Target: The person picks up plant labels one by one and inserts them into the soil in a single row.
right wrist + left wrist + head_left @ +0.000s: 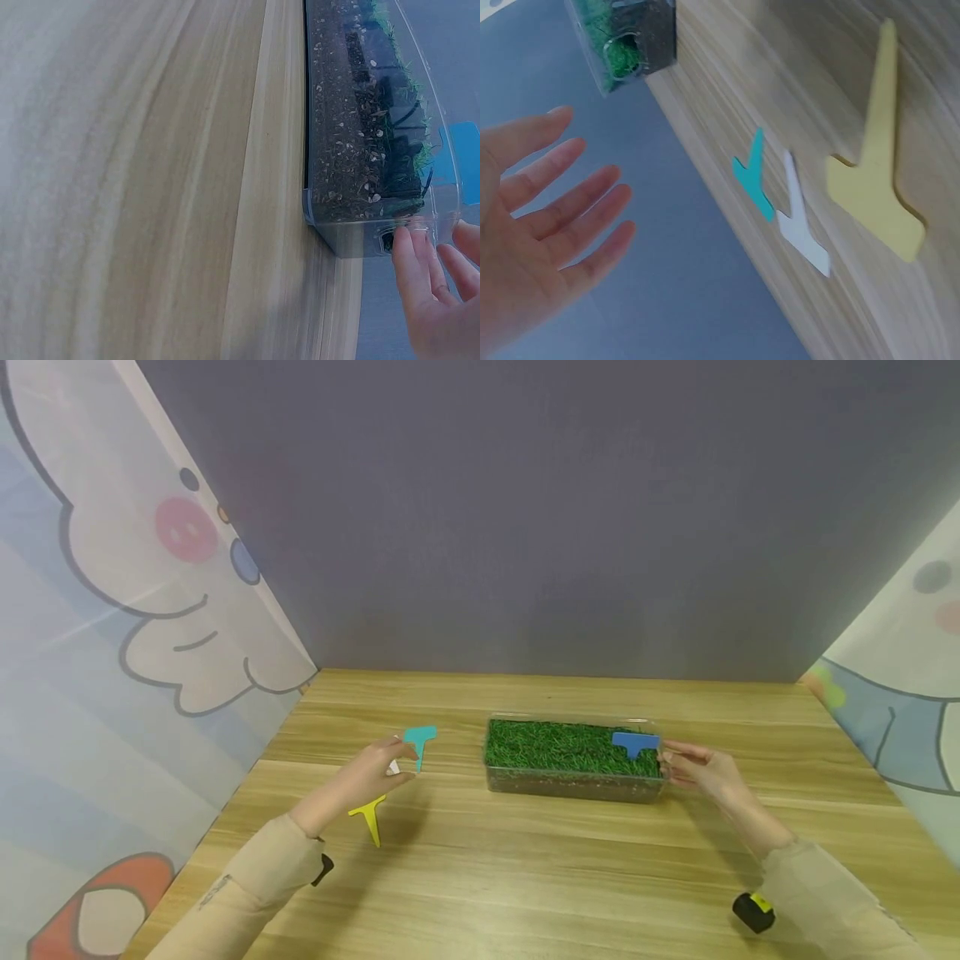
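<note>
My left hand (373,766) hovers over the left side of the table, holding nothing. In the left wrist view its fingers (592,187) spread loosely. Beneath or beside it lie three T-shaped plant labels: a teal label (421,737), a white label (804,238) partly hidden by the hand in the head view, and a yellow label (370,816). My right hand (708,772) touches the right end of a clear planter box (577,783), with extended fingers (411,262) against its end wall near the rim. A blue label (635,742) stands in the box's green grass (555,745) near that end.
The wooden table (525,868) ends at a grey wall (525,527) behind the planter. Printed cartoon sheets (97,652) hang at both sides. Soil with pale specks (341,142) shows through the box's clear side. A small black object (752,912) is by the right sleeve.
</note>
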The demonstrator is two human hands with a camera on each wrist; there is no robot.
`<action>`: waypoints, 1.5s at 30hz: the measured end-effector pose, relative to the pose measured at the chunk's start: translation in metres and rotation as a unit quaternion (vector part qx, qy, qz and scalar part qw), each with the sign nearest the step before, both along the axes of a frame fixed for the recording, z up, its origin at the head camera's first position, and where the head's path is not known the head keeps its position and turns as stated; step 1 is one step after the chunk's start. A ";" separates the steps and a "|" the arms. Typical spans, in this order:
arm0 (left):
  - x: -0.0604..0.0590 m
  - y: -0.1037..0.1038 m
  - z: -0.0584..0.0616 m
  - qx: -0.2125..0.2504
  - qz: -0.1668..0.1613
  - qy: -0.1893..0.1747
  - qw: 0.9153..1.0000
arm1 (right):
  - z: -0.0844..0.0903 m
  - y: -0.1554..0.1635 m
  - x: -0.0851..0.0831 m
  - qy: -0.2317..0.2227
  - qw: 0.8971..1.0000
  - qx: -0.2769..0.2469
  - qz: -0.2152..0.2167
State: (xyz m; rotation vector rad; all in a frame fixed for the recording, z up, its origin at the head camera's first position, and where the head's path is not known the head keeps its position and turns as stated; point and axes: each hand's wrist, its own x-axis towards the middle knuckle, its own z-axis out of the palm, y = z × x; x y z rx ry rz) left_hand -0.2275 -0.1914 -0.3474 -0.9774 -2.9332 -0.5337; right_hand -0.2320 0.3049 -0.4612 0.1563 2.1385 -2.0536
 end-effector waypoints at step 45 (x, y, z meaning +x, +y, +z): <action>-0.001 -0.052 -0.048 -0.064 0.118 -0.091 0.987 | 0.006 -0.004 0.003 -0.005 1.000 -0.004 0.001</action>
